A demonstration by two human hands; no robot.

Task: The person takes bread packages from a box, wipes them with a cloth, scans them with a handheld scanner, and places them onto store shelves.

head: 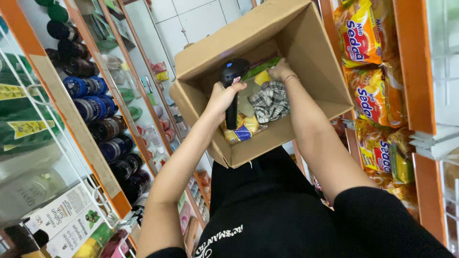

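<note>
My left hand (221, 99) grips the handle of a black barcode scanner (233, 76), its head pointing down into an open cardboard box (267, 142) held in front of my body. My right hand (280, 71) reaches deep into the box, with its fingers on a yellow and green packet (261, 75) at the far side. A black-and-white checked cloth (270, 102) lies in the middle of the box. A yellow and blue packet (242, 131) rests by the near wall, just under the scanner's handle.
A shelf rack on the left holds rows of dark bottles (98, 106) and boxed goods (62, 210). An orange-framed shelf on the right is packed with yellow and orange noodle packets (370, 102). A white tiled floor (186, 21) shows beyond the box.
</note>
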